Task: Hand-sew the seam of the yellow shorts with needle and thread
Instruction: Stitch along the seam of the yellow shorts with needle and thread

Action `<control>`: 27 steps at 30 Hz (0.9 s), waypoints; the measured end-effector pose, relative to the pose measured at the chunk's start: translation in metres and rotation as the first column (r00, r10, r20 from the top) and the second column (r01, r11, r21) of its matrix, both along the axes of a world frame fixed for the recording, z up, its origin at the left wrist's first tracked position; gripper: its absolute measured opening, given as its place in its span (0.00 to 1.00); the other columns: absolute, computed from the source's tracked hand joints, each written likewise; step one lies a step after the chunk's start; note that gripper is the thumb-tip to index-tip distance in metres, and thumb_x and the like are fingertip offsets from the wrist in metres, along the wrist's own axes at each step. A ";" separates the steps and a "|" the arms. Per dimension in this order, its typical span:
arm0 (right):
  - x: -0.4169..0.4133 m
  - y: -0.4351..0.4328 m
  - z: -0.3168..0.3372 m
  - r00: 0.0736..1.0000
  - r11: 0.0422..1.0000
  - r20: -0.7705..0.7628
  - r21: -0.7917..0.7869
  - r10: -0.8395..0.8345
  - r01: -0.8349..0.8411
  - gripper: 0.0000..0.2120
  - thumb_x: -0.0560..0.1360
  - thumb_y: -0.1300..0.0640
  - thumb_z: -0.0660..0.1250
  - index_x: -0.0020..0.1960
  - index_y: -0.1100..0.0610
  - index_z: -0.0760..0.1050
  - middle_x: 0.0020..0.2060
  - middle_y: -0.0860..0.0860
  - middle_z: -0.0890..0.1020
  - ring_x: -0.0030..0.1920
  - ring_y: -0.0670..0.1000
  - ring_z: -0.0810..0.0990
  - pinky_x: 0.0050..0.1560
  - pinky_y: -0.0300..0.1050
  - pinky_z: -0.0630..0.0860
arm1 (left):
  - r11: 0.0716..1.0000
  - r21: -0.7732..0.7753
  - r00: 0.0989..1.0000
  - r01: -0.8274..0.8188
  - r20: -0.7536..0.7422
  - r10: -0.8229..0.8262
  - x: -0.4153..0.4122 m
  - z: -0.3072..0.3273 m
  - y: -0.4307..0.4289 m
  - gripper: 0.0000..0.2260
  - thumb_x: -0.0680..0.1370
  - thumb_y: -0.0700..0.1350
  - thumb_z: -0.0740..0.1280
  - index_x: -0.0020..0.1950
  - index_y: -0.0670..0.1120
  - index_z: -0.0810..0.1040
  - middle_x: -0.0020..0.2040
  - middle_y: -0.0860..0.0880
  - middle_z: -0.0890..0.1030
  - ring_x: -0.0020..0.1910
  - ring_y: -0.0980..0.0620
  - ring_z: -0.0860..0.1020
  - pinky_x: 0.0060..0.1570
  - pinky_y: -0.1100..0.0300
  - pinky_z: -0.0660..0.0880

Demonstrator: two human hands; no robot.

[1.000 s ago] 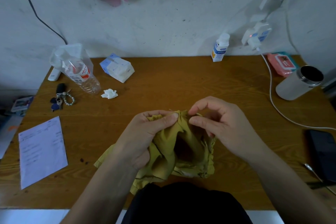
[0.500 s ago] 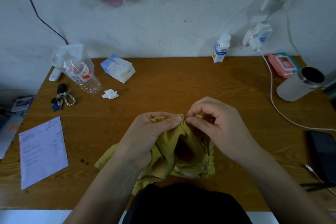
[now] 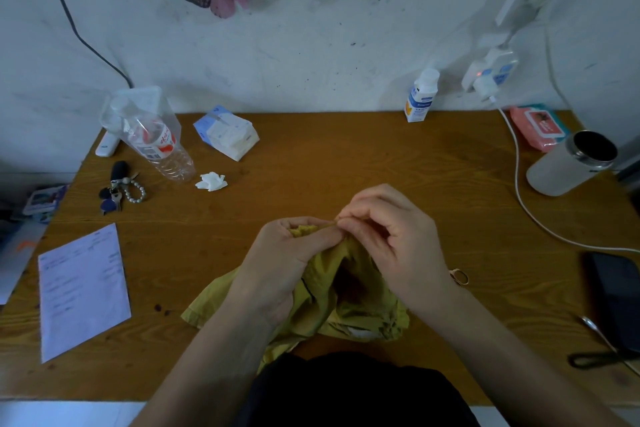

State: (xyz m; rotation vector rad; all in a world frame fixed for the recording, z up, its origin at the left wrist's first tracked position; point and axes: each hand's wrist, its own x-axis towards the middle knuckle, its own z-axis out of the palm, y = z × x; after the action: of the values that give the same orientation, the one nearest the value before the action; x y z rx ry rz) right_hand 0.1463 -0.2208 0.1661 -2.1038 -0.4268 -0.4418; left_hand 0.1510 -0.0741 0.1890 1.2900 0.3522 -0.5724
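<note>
Head view: left hand grip curled round the bunched top edge of the yellow shorts, which lie on the worktop at its near edge, centre. Right hand grip pinched tight on a thin strand at that same edge; needle or thread, can't tell.

Both forearms bare, angled in from the lower edge, converging at centre. Left hand lay back-up, fingers wrapped round a bunch of the yellow shorts, thumb flat along the top fold, pointing right. Right hand sat against it, fingers curled, thumb and forefinger pinched tight at that same fold.
</note>
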 end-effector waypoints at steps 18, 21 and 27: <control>0.012 0.020 -0.019 0.972 0.990 0.204 0.092 -0.120 0.103 0.09 0.74 0.68 0.57 0.38 0.65 0.74 0.36 0.55 0.76 0.40 0.50 0.73 0.39 0.41 0.71 | 0.967 -0.208 0.903 -0.144 -0.427 0.042 0.011 -0.004 -0.014 0.08 0.63 0.39 0.72 0.39 0.36 0.82 0.38 0.40 0.80 0.39 0.45 0.79 0.52 0.51 0.76; 0.013 0.018 -0.021 0.971 0.988 0.197 0.103 -0.136 0.117 0.09 0.75 0.67 0.57 0.39 0.65 0.74 0.37 0.55 0.76 0.40 0.50 0.73 0.40 0.40 0.71 | 0.959 -0.241 0.893 -0.149 -0.450 0.026 0.012 -0.005 -0.018 0.07 0.62 0.39 0.72 0.37 0.36 0.83 0.37 0.40 0.82 0.37 0.45 0.81 0.47 0.52 0.79; 0.016 0.014 -0.022 0.999 0.998 0.037 0.056 -0.039 0.037 0.10 0.78 0.58 0.59 0.43 0.61 0.75 0.38 0.48 0.75 0.40 0.48 0.74 0.39 0.44 0.73 | 0.982 -0.113 0.972 -0.152 -0.198 0.128 0.007 -0.015 -0.015 0.08 0.76 0.36 0.65 0.41 0.36 0.83 0.35 0.39 0.83 0.33 0.45 0.83 0.34 0.57 0.81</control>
State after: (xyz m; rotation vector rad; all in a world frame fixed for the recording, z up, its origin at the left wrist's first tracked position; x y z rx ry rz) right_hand 0.1619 -0.2064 0.1444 -2.0558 -0.3929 -0.5105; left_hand 0.1575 -0.0888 0.1735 1.0810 0.5528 -0.5897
